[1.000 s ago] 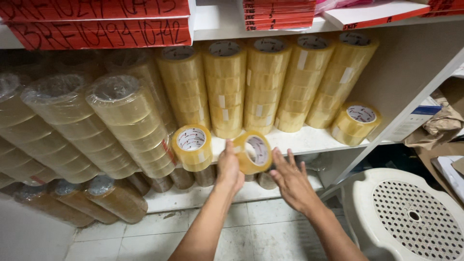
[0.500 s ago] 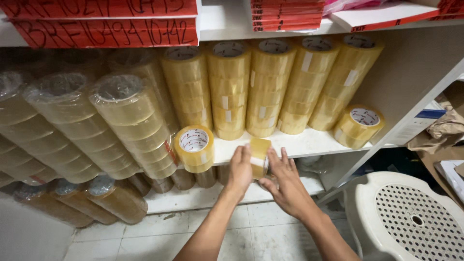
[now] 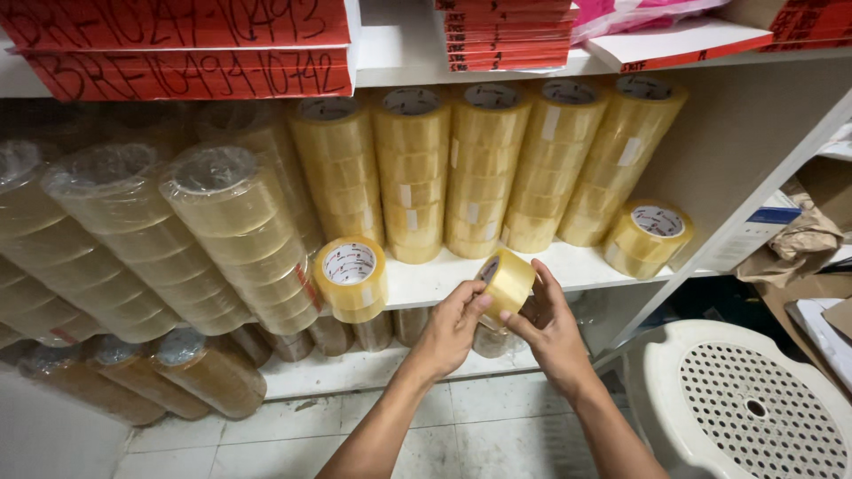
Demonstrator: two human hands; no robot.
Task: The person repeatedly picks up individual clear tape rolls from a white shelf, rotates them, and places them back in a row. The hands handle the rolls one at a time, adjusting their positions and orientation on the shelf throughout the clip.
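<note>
Since a second ago the right hand has come in from beside the roll to join the left hand; both now clasp the single roll of clear packing tape, which has been turned from facing the camera to showing its yellowish side; the roll is held in the air just in front of the edge of the white shelf, tilted, with its core only partly visible at the left; the left thumb and fingertips press its lower left edge, while the right fingers wrap its lower right side and back.

Another roll with a white core label stands on edge at the shelf lip just left of the hands; a third loose roll leans at the right end of the shelf; behind them four upright stacks of tape line the back; shrink-wrapped sleeves of tape lie slanted on the left; red boxes sit on the shelf above; a white perforated plastic stool stands at lower right on the tiled floor.
</note>
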